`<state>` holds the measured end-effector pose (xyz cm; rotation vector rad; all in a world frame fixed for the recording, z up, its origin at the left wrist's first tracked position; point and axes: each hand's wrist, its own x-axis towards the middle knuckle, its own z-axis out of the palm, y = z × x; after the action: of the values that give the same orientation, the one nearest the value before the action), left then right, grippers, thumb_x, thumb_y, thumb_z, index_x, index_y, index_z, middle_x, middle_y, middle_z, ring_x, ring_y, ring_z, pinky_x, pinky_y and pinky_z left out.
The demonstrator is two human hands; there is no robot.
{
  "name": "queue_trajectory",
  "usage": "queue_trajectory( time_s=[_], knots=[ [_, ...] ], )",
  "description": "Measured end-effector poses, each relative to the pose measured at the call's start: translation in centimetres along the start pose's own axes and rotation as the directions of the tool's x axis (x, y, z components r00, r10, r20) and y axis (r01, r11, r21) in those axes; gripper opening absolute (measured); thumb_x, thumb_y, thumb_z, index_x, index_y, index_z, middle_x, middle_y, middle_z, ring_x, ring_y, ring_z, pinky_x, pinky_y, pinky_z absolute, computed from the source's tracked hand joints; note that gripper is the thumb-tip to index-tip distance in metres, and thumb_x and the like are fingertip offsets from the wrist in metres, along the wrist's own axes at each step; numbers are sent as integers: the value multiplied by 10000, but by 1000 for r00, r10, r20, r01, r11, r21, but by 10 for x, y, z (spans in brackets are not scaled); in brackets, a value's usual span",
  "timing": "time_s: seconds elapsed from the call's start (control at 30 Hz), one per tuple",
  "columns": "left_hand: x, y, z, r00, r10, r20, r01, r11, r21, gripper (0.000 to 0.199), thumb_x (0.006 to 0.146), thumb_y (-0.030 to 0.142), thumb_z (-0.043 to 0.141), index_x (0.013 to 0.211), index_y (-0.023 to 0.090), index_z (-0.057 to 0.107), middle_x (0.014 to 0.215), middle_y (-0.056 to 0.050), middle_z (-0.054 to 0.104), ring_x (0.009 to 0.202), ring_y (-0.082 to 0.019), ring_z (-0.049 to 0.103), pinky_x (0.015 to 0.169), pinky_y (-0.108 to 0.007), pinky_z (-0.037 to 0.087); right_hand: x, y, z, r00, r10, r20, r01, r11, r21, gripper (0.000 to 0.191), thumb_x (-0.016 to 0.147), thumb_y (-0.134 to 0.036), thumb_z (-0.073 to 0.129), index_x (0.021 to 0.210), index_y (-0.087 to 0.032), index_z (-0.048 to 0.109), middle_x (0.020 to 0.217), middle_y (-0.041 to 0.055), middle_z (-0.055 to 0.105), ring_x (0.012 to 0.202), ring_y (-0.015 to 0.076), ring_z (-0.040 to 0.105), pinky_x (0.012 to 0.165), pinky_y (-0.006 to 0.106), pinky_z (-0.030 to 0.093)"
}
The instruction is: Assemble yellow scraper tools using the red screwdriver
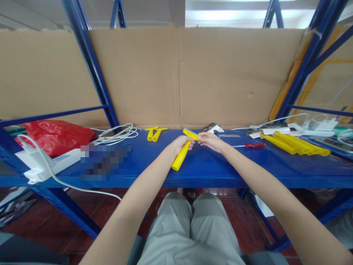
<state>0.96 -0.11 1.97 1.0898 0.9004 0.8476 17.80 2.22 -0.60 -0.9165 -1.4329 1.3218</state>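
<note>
My left hand (183,142) is wrapped round a yellow T-shaped scraper (179,160), near the top of its handle. The handle slants down toward the front of the blue shelf, its round end facing me. My right hand (209,141) pinches the right end of the scraper's crosswise head, along which a pale strip shows. Fingers hide part of the head. To the right of my right hand lies a screwdriver (255,145) with a red handle. Just behind that hand are a black-and-white packet (212,127) and a flat metal strip (231,135).
Two yellow T-shaped pieces (156,134) lie at the back left, beside a coiled white cable (121,135). Several yellow tubes (292,143) lie at right. A red bag (56,136) and white power strip (63,162) occupy the left. A cardboard sheet (234,77) stands behind.
</note>
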Motion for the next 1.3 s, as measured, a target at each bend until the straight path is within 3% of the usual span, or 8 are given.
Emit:
queue_trajectory(
  time_s=[0.47,1.07,1.3],
  knots=[
    [0,0,-1,999,14,33,-14,1000,5,183,785,-24,416,719,108,525,513,-3,515,381,-43,411,402,-157,333,0,-1,3,999,0,-33,0,1000,5,160,661,-161,710,760,-177,585,691,-11,596,614,90,545,588,226,424],
    [-1,1,0,1000,4,14,-4,1000,-20,192,798,-26,386,759,99,525,519,-5,506,388,-40,389,401,-164,314,-1,-1,0,998,-50,37,51,998,-26,221,633,-209,752,777,-180,587,709,-4,582,640,97,539,600,236,445],
    [-1,1,-1,999,4,32,-3,1000,-25,172,795,-15,403,816,100,529,545,10,503,395,-37,382,401,-158,314,-2,-3,1,999,-29,36,28,999,41,185,624,-143,733,765,-166,616,704,-1,597,634,94,549,640,242,449]
  ],
)
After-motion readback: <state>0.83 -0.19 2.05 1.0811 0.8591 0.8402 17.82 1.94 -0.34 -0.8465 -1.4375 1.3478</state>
